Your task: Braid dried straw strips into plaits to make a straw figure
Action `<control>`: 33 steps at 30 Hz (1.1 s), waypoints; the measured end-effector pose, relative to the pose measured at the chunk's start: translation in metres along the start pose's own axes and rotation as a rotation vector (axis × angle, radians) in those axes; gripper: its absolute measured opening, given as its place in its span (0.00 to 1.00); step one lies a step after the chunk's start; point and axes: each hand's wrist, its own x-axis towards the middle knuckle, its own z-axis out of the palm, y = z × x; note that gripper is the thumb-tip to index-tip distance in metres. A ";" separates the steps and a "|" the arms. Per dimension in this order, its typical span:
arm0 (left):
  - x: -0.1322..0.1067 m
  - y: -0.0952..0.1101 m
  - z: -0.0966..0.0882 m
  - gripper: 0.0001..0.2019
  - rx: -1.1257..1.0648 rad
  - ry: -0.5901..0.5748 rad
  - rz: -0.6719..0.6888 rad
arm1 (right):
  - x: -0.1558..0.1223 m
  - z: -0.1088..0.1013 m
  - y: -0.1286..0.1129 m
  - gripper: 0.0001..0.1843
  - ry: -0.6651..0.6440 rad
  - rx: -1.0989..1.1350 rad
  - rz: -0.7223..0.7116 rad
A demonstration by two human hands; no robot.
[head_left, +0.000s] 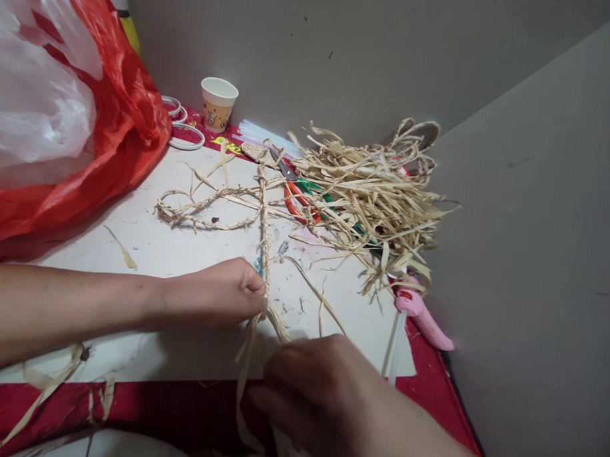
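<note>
A thin straw-coloured braid (264, 227) of dried plant strips, like corn husk, runs up the board from my left hand (233, 289). My left hand is closed in a pinch round the braid's lower end. Loose strips (245, 386) hang down below those fingers toward the front edge. Nearer to me, my right hand (314, 382) is curled round strips that lead from the braid; its fingertips are partly hidden and blurred. More braided cord (210, 205) lies looped left of the straight braid.
Dried strips (376, 191) lie piled at the right, partly over orange-handled scissors (298, 201). A pink glue gun (424, 319) rests at the right edge. Behind stand a paper cup (218, 105), white rings (187, 136) and pale sticks (268, 137). A red plastic bag (138, 123) fills the left.
</note>
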 end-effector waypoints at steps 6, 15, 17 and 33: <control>0.002 0.000 0.001 0.08 -0.019 0.006 0.001 | 0.013 -0.014 0.048 0.14 0.726 -0.384 0.254; 0.002 0.002 0.000 0.07 -0.044 0.003 -0.025 | 0.035 -0.016 0.069 0.08 0.502 -0.271 0.299; 0.002 0.002 0.000 0.07 -0.052 0.010 -0.021 | 0.026 -0.024 0.065 0.07 0.561 -0.112 0.198; 0.002 0.001 -0.002 0.08 -0.048 -0.012 -0.001 | -0.019 -0.036 0.043 0.06 0.885 0.428 -0.116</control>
